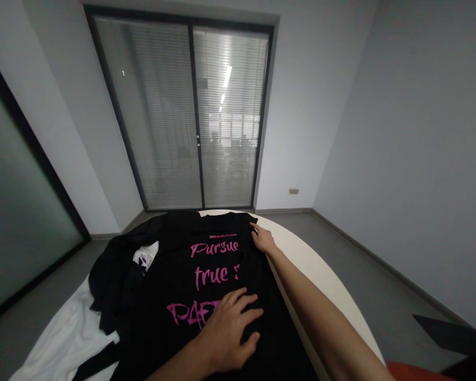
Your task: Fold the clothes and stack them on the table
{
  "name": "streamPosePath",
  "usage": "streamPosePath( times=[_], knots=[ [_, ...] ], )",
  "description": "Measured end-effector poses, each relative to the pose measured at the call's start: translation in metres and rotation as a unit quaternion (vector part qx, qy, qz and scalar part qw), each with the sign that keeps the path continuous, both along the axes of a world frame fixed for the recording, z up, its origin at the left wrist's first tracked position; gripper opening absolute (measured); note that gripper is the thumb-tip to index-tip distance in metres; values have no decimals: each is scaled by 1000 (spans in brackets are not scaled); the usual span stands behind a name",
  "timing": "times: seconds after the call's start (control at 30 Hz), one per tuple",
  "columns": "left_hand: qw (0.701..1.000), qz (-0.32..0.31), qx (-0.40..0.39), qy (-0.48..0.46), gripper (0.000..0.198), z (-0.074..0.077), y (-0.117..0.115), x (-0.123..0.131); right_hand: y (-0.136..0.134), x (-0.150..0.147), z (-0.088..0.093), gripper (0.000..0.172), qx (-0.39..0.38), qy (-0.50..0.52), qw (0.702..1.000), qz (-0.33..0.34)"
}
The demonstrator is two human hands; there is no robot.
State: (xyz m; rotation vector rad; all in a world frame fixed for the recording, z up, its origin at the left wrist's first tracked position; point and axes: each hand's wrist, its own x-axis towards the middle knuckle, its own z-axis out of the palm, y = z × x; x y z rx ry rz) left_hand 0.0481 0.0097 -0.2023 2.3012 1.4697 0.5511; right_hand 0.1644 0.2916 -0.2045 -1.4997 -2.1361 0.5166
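Observation:
A black T-shirt (170,286) with pink lettering lies spread on a round, cream table (325,264). Along its right side a strip of black cloth (257,270) covers the ends of the printed words. My left hand (230,328) rests on the lower print, palm down with fingers spread. Farther off, at the shirt's upper right edge, my right hand (264,239) touches the cloth, index finger stretched out and thumb apart from it. Part of the lowest word is hidden under my left hand.
Left of the shirt lie a rumpled dark garment (117,264) and white cloth (69,328) reaching over the table's left side. A dark flat object (452,336) and something orange (412,372) show at lower right. Beyond the table stand glass doors with blinds (230,159).

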Motion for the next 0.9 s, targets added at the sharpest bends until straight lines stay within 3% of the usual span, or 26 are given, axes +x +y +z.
streamPosePath(
  times=[0.13, 0.27, 0.47, 0.6, 0.67, 0.9],
  knots=[
    [1000, -3, -6, -2, 56, 1, 0, 0, 18, -15, -7, 41, -27, 1, 1000, -15],
    [1000, -13, -16, 17, 61, 4, 3, -1, 31, -33, -7, 50, -28, 15, 999, -24],
    [1000, -7, -8, 10, 60, -2, 5, -3, 37, -66, -2, 72, 8, 47, 996, 79],
    [1000, 9, 7, -10, 62, -9, 5, -4, 33, -67, -7, 71, 6, 29, 994, 103],
    [1000, 7, 8, -9, 63, -12, 6, -5, 32, -59, -10, 64, 3, 10, 997, 80],
    [999, -34, 27, 23, 73, -13, 9, -8, 43, -30, -14, 41, -41, -54, 993, -94]
  ],
)
